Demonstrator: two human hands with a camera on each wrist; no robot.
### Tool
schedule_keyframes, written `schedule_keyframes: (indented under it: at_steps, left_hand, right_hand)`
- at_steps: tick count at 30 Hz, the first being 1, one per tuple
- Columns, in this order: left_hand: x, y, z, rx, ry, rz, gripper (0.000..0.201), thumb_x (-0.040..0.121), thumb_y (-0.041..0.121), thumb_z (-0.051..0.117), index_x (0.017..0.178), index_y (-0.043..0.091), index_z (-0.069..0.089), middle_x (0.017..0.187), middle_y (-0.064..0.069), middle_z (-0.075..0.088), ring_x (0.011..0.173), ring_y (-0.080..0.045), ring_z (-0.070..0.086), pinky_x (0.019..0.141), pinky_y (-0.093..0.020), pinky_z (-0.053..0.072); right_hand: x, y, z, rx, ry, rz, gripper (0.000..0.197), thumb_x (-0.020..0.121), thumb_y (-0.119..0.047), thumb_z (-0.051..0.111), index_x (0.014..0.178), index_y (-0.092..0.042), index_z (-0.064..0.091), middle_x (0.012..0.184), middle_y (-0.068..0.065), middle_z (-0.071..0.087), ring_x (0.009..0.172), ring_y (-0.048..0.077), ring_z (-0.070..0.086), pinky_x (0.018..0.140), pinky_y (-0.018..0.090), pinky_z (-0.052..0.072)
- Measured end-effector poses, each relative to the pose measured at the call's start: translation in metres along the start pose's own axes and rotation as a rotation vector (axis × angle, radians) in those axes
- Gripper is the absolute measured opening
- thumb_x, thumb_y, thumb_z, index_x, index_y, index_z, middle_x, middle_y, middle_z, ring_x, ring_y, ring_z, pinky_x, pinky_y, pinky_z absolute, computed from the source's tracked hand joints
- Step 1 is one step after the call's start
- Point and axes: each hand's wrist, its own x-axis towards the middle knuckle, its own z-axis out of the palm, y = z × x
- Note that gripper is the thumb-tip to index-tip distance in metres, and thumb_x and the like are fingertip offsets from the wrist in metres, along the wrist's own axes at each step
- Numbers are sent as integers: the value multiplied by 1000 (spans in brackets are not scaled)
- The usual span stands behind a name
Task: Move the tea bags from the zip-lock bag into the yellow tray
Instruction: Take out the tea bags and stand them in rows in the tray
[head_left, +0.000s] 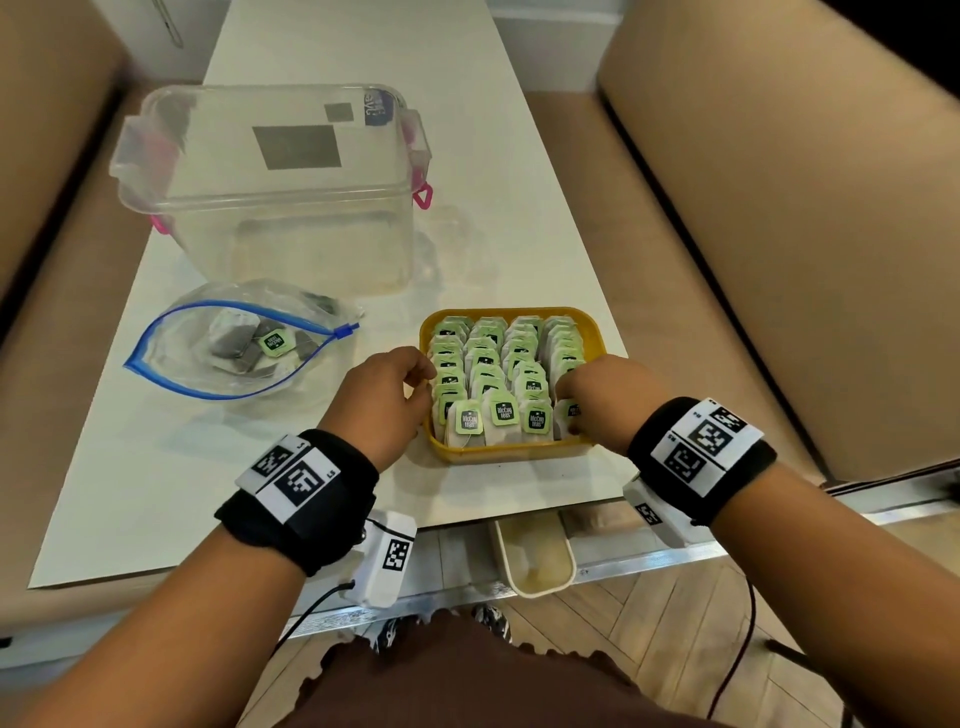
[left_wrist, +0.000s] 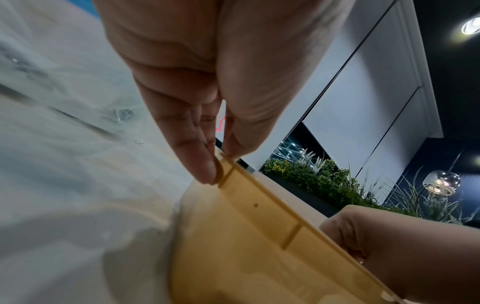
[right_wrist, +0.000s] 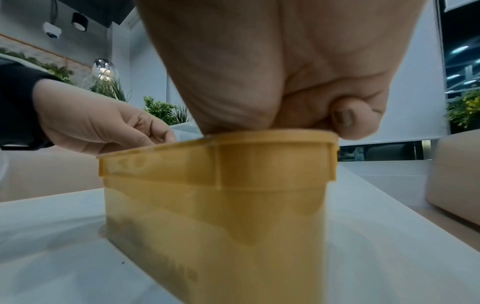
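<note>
The tray (head_left: 506, 457) rim is pinched by the left hand (head_left: 382, 402); right hand (head_left: 605, 400) fingers' hold cannot be told. Packed bags (head_left: 496, 374) could be toppled.

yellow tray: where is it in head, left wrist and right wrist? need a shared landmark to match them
Head: yellow tray sits centre, just below the middle, packed with tea bags.
Left wrist: its side wall fills the lower centre and right, seen from low down.
Right wrist: it fills the lower centre, standing on the white table.
Shared landmark: the tray's ribbed rim, with the left hand and the right hand at it.
</note>
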Motion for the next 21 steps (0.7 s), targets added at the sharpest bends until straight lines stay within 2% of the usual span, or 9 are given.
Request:
schedule_keyframes:
  at_steps: [5, 8, 11, 14, 16, 19, 21]
  left_hand:
    - [-1, 2, 1, 11, 11, -12, 13, 91, 14, 54, 101, 17, 63, 100, -1, 64, 68, -21, 66, 69, -34, 55]
    - [-1, 3, 1, 19, 6, -16, 13, 92, 14, 54, 101, 17, 62, 99, -1, 64, 64, -21, 67, 68, -35, 55]
    - [-1, 4, 0, 25, 8, -12, 13, 92, 14, 54, 101, 17, 62, 100, 0, 64, 67, -20, 66, 69, -35, 55]
    - [-1, 5, 0, 23, 8, -13, 13, 92, 14, 54, 101, 16, 63, 100, 0, 64, 65, -21, 67, 70, -35, 55]
    - [-1, 6, 0, 17, 9, -13, 13, 92, 13, 54, 101, 15, 63, 100, 0, 64, 64, -22, 67, 69, -34, 55]
    - [-2, 5, 0, 14, 11, -14, 14, 92, 13, 54, 102, 15, 63, 100, 0, 64, 67, -21, 67, 68, -32, 55]
    - [-2, 4, 0, 16, 3, -11, 15, 92, 14, 54, 103, 17, 63, 102, -1, 65, 71, -21, 66, 72, -35, 55]
  right_hand:
    - [3, 5, -4, 64, -92, -43, 33, 85, -26, 64, 117, -25, 63, 105, 4, 66, 95, 25, 61, 70, 28, 45]
    - [6, 8, -7, 79, -72, -41, 29, 84, -31, 65, 112, -24, 63, 102, 1, 66, 91, 22, 59, 69, 28, 44]
    - [9, 12, -9, 87, 3, -9, 19, 86, -21, 60, 105, -24, 64, 100, 3, 66, 92, 24, 60, 70, 29, 46]
    - [11, 15, -10, 30, -15, 4, 21, 87, -14, 57, 104, -21, 67, 101, 6, 65, 92, 27, 61, 74, 30, 50]
    - [11, 15, -11, -55, -28, 15, 18, 87, -13, 58, 101, -19, 68, 96, 6, 63, 90, 27, 60, 71, 29, 48]
    - [12, 14, -14, -162, -29, 31, 9, 86, -11, 57, 85, -13, 66, 74, 2, 53, 78, 24, 48, 70, 29, 46]
    - [10, 13, -17, -173, -29, 41, 9, 86, -10, 57, 83, -13, 64, 75, 1, 54, 81, 25, 49, 74, 29, 48]
